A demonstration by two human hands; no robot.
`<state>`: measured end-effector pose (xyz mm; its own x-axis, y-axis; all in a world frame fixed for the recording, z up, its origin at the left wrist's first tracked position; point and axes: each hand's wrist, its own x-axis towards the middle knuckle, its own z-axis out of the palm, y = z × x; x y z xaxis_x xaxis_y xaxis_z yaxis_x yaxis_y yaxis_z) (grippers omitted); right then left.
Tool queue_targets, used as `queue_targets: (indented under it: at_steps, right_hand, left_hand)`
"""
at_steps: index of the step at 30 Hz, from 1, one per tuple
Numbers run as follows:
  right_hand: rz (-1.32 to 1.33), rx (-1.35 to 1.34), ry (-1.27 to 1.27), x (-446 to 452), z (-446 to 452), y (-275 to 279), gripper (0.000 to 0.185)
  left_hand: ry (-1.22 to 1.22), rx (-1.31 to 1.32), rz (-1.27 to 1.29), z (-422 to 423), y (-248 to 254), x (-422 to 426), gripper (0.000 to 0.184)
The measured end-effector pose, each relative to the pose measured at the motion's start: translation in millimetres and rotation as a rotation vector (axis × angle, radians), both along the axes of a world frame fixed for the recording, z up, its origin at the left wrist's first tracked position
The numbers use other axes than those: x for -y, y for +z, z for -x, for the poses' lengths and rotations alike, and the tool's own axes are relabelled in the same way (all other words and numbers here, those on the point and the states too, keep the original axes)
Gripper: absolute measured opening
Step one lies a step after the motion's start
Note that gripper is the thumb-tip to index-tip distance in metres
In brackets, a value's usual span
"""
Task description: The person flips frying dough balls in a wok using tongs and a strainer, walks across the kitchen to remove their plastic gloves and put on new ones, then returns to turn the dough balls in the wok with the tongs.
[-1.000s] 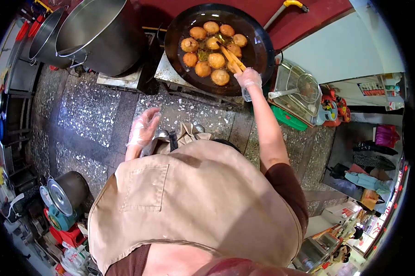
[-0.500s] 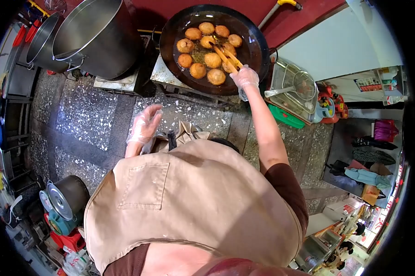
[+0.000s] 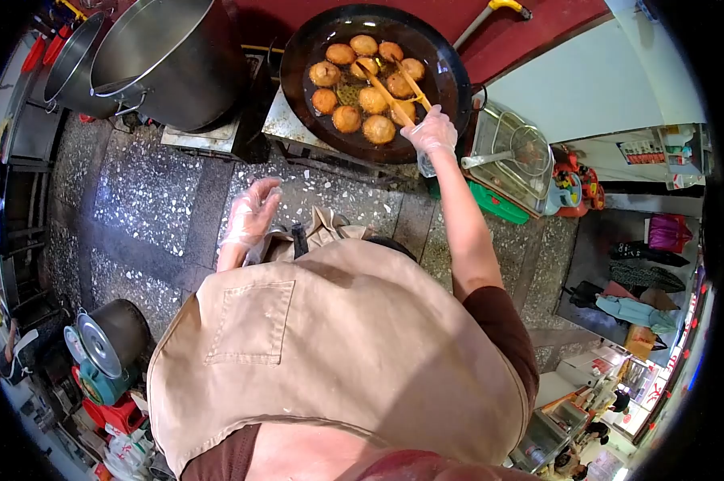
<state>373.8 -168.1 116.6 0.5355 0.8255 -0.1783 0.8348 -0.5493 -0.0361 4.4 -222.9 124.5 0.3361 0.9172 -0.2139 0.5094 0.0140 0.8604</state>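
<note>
A wide black wok (image 3: pixel 298 104) holds oil and several round golden-brown fried pieces (image 3: pixel 346 119). At its right front edge my right hand (image 3: pixel 432 135), in a clear plastic glove, is closed around wooden tongs (image 3: pixel 394 104). The tongs' two arms are spread apart over the pieces, one tip near a piece at the upper middle, the other near a piece at the upper right. My left hand (image 3: pixel 252 212), also in a clear glove, hangs in the air before the apron, below the wok, fingers slightly curled and holding nothing.
Two large metal pots (image 3: pixel 173 72) stand at the upper left. Right of the wok, a wire strainer (image 3: pixel 530 150) lies on a glass-sided tray over a green box (image 3: pixel 498 202). A lidded pot (image 3: pixel 121 329) is at the lower left. People (image 3: pixel 597 434) are far off at the lower right.
The tongs' arms have opened wider, with one tip moved right and up among the pieces. My left hand has barely moved.
</note>
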Motion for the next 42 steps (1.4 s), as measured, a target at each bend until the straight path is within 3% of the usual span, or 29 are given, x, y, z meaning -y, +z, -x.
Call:
queue_targets:
  at_steps: [13,19,35,42]
  right_hand:
    - [0.173,-0.276,0.040,113,29,11,0.091]
    - [0.199,-0.239,-0.013,126,33,28,0.102]
    - [0.377,-0.256,-0.119,120,13,43,0.105]
    - [0.326,-0.236,-0.114,119,13,39,0.106]
  left_hand:
    - [0.004,0.037,-0.028,5,-15,1,0.030]
    - [-0.081,-0.005,-0.005,-8,-2,-8,0.030]
    - [-0.111,-0.011,-0.023,-3,-7,-6,0.030]
    - [-0.084,-0.025,-0.028,-2,-10,-4,0.030]
